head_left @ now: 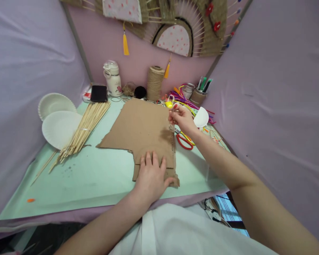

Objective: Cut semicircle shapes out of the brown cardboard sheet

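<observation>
A torn, irregular piece of brown cardboard (146, 124) lies flat on the table in front of me. My left hand (152, 175) rests on its near part, fingers spread and palm down. Over the cardboard's far right edge, my right hand (182, 117) is closed in a pinch. A small red bit shows at its fingertips, but what they hold is too small to make out. Just beyond them is a bright yellow object (169, 104), and I cannot tell whether they touch it. Red-handled scissors (184, 141) lie to the right of the cardboard, partly behind my right wrist.
Left are wooden skewers (86, 129), paper plates (60, 129) and a dark phone-like slab (99, 94). Behind stand a white bottle (113, 79), a twine spool (155, 83) and a pen holder (199, 96). A white half-disc (201, 117) lies right. Fabric walls enclose both sides.
</observation>
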Available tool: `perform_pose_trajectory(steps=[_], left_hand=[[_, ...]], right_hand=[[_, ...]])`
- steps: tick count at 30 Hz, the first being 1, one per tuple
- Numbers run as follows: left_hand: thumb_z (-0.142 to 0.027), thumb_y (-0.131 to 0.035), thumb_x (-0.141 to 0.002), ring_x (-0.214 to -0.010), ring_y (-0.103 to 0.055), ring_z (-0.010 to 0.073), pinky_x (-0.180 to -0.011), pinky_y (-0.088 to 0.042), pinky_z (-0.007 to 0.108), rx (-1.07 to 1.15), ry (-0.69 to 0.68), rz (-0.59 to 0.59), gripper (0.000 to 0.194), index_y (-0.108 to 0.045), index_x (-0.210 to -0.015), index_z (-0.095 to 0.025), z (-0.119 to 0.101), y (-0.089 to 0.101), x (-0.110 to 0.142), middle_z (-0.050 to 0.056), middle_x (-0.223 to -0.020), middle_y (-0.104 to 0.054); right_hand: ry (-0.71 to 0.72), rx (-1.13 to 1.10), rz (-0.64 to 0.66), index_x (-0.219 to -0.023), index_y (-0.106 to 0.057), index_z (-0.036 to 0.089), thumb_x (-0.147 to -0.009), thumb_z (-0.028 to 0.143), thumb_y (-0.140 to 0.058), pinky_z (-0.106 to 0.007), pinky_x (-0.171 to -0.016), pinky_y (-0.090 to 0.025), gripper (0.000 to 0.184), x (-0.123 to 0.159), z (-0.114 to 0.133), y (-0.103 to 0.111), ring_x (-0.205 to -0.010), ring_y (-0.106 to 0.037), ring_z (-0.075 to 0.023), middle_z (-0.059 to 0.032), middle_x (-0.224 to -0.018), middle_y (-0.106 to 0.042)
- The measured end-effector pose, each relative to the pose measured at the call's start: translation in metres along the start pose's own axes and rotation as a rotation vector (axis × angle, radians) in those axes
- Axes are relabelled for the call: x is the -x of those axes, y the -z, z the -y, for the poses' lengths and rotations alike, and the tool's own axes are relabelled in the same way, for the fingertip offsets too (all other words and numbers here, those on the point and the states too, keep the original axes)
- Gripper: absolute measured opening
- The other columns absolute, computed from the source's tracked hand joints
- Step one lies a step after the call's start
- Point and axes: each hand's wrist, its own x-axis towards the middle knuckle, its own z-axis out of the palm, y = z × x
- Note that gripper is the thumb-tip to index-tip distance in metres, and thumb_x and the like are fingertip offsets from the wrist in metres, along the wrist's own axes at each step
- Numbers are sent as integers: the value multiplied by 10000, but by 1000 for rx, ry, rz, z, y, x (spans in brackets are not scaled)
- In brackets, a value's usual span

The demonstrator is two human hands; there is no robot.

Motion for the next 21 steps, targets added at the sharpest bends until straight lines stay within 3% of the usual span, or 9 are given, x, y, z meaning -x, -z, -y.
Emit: perform_pose_trajectory(steps=[4,8,16,21], left_hand=[[-409,-402,-940,-1265,-441,401,-1006,-333,547,-73,1,-30,488,-511,-1357,-180,0,1,-3,244,-1379,-473],[-285,-399,-945,-1229,-492,358,-979,-379,522,-131,6,-78,416,-530,-1334,-215,-1,-2,-4,211,-1345,-520],[-320,-401,-953,-1251,-476,358,-1035,-343,537,-59,110,-188,441,-549,-1289,-76,-6,-9,-9,229,-1311,-552],[-349,-458,-934,-1276,-451,374,-1051,-327,553,-58,133,-233,492,-520,-1321,-53,-6,-16,-11,241,-1343,-523]], right_hand=[[-39,-69,108,-799,-479,206,-792,494,-623,-179,-407,-262,322,32,12,-13,-379,-349,-58,97,-445,-426],[-81,-93,276,-809,-476,203,-822,416,-580,-186,-424,-265,237,48,23,-33,-407,-370,-65,89,-471,-459],[-118,-79,524,-802,-467,198,-839,342,-527,-212,-486,-332,160,52,26,-73,-478,-430,-85,63,-541,-510],[-140,-13,645,-808,-467,198,-845,311,-509,-219,-500,-356,126,57,30,-88,-489,-434,-90,67,-553,-499]])
